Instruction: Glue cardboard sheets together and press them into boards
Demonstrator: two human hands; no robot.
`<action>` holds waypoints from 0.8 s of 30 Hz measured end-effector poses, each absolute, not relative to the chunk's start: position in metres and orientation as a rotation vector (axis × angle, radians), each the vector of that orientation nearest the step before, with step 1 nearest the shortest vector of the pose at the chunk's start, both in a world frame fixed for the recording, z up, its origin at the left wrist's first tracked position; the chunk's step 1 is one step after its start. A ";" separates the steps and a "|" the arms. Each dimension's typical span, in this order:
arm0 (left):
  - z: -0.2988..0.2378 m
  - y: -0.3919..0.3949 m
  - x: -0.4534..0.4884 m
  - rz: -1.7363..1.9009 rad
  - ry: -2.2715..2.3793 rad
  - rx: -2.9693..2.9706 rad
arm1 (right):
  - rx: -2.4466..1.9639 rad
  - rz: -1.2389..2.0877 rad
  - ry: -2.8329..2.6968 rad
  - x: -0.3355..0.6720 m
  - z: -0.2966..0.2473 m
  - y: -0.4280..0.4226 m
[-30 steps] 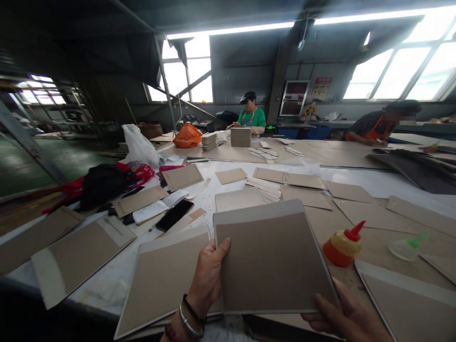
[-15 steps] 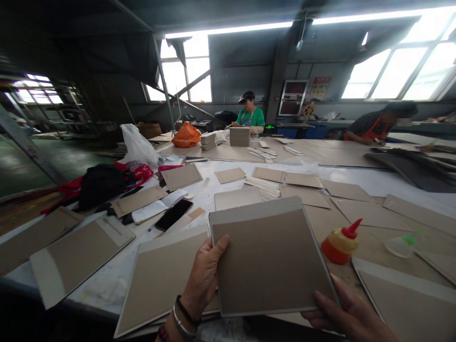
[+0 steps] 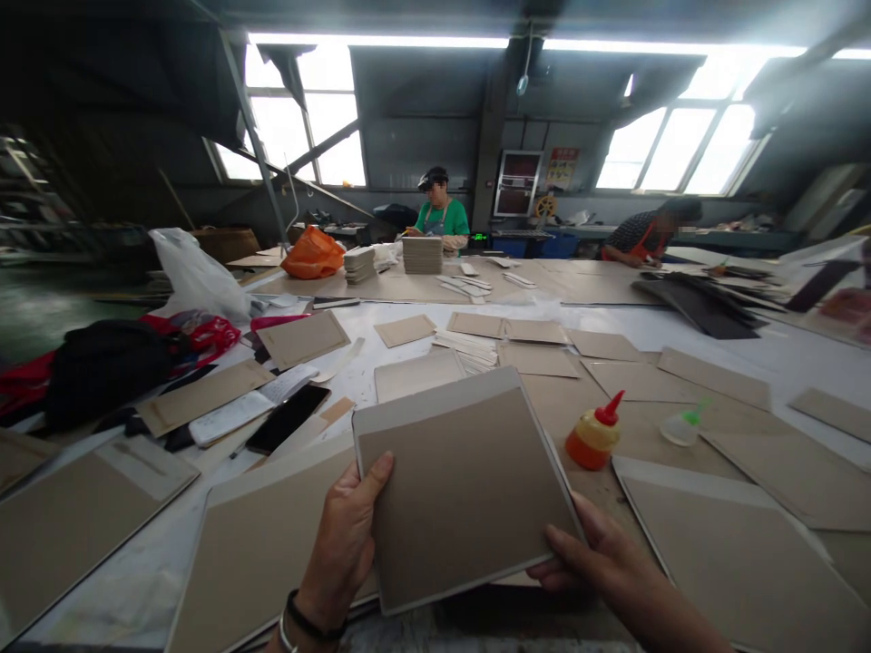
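Note:
I hold a square brown cardboard panel (image 3: 463, 485) with a pale border, tilted up above the table in front of me. My left hand (image 3: 344, 544) grips its left edge, thumb lying on the face. My right hand (image 3: 602, 558) is closed on the lower right corner from beneath, fingers curled under the board. A similar larger panel (image 3: 265, 544) lies flat under my left hand.
An orange glue bottle with a red tip (image 3: 594, 437) and a clear bottle with a green tip (image 3: 680, 424) stand right of the panel. Several cardboard pieces cover the white table (image 3: 680, 322). A phone (image 3: 289, 419), bags (image 3: 102, 363) and two seated workers (image 3: 439, 213) lie beyond.
The view has swung to the right, so everything sits further left in frame. The panel has tilted slightly, its right corner lower, and both hands keep their hold.

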State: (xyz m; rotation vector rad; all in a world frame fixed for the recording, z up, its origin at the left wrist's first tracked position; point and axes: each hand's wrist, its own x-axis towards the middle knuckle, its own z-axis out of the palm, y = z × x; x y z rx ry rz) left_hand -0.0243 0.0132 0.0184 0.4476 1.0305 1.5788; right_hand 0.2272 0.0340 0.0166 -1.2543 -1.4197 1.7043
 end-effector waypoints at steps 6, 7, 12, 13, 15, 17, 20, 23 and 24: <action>0.017 0.011 -0.023 1.592 1.095 0.439 | -1.204 1.758 -1.462 0.230 0.028 0.035; 0.017 0.011 -0.023 1.592 1.103 0.442 | -1.199 1.764 -1.459 0.230 0.030 0.035; 0.017 0.006 -0.026 1.442 1.028 0.441 | -1.241 1.825 -1.354 0.234 0.029 0.039; 0.017 0.004 -0.026 1.407 1.010 0.436 | -1.250 1.841 -1.323 0.234 0.028 0.039; 0.016 0.002 -0.027 1.365 1.009 0.425 | -1.261 1.882 -1.244 0.234 0.026 0.039; 0.014 0.002 -0.026 1.368 1.053 0.410 | -1.250 1.944 -1.133 0.234 0.025 0.039; 0.012 0.003 -0.025 1.399 1.123 0.385 | -1.201 2.014 -0.982 0.234 0.026 0.041; 0.012 0.004 -0.025 1.414 1.144 0.375 | -1.184 2.014 -0.925 0.234 0.026 0.041; 0.012 0.004 -0.024 1.421 1.146 0.377 | -1.183 2.011 -0.922 0.234 0.025 0.041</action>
